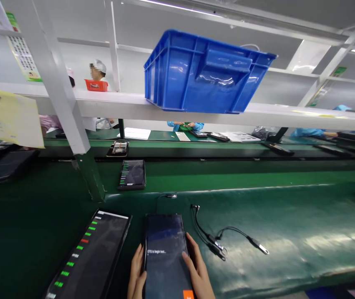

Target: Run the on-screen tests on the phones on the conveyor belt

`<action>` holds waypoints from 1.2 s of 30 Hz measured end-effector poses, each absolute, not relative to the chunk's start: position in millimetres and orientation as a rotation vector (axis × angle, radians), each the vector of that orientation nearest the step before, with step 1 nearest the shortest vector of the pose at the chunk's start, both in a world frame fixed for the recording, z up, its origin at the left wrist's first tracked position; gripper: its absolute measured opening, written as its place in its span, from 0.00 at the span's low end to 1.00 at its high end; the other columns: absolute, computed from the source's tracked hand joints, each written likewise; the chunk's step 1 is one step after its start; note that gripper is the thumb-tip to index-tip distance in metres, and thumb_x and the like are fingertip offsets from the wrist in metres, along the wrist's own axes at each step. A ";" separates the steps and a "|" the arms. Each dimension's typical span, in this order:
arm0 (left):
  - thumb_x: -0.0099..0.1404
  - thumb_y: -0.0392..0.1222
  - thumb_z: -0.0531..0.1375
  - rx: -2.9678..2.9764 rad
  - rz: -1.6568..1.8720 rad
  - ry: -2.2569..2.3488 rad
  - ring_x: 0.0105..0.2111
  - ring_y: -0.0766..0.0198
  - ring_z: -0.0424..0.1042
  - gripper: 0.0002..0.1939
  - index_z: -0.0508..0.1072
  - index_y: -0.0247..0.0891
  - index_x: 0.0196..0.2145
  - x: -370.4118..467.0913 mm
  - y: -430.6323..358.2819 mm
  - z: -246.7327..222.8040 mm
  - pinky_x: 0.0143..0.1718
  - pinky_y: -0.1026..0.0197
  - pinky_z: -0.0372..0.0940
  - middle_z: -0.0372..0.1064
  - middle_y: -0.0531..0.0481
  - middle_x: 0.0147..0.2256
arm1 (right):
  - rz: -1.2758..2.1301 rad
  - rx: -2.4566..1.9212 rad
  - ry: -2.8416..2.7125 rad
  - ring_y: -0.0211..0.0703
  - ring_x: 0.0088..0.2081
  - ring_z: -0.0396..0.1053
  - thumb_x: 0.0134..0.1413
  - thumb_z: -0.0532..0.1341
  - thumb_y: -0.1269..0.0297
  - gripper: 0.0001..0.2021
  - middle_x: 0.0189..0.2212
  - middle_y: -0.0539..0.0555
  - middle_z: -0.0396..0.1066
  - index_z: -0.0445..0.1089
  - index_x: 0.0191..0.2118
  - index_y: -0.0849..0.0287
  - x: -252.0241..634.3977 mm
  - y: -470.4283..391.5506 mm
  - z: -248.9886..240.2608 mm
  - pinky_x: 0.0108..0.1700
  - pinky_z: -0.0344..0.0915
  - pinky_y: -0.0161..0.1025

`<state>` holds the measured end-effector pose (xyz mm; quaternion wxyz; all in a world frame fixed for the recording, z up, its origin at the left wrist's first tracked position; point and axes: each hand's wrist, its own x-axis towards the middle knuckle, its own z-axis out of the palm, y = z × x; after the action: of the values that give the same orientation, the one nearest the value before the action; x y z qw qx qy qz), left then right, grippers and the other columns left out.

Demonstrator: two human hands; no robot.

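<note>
A black tablet (165, 241) lies flat on the green mat in front of me, its dark screen showing a line of small white text and an orange square at the bottom corner. My left hand (136, 276) grips its left edge. My right hand (197, 270) holds the right edge, thumb resting on the screen. A thin cable (165, 196) runs from the tablet's far end. A second tablet (93, 255) with green and red bars on its screen lies just left of my left hand.
Loose black cables with plugs (224, 243) lie right of the tablet. Another tablet (132, 174) rests on the conveyor belt beyond. A blue crate (202, 70) sits on the white shelf (289, 114) overhead. A slanted white post (71, 120) stands left. Other workers' hands are across the line.
</note>
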<state>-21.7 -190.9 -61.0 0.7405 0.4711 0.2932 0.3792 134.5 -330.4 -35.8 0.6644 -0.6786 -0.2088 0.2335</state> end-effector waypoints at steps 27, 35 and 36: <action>0.56 0.55 0.66 0.984 0.825 0.530 0.66 0.46 0.56 0.33 0.69 0.50 0.59 -24.7 -196.0 -54.8 0.70 0.49 0.47 0.63 0.48 0.63 | 0.760 -1.800 -0.759 0.50 0.52 0.70 0.66 0.56 0.67 0.08 0.47 0.59 0.74 0.73 0.42 0.61 244.1 -189.0 52.7 0.60 0.62 0.44; 0.59 0.57 0.66 1.032 0.869 0.485 0.66 0.46 0.57 0.33 0.68 0.48 0.60 -21.8 -196.4 -61.1 0.69 0.50 0.49 0.62 0.47 0.64 | 1.533 -1.600 -0.674 0.39 0.31 0.74 0.73 0.52 0.63 0.19 0.35 0.63 0.77 0.75 0.37 0.70 260.4 -128.6 36.6 0.34 0.70 0.31; 0.60 0.56 0.65 1.050 0.874 0.491 0.66 0.47 0.57 0.32 0.68 0.48 0.60 -21.6 -197.2 -61.4 0.69 0.50 0.49 0.62 0.46 0.64 | 1.563 -1.571 -0.674 0.37 0.30 0.73 0.74 0.52 0.64 0.19 0.35 0.63 0.77 0.75 0.38 0.70 259.7 -128.4 35.3 0.33 0.69 0.28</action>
<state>-21.6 -197.2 -61.4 0.7477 0.4802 0.2246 0.3998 259.7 -128.4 35.3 0.4009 -0.6214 -0.2666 0.6182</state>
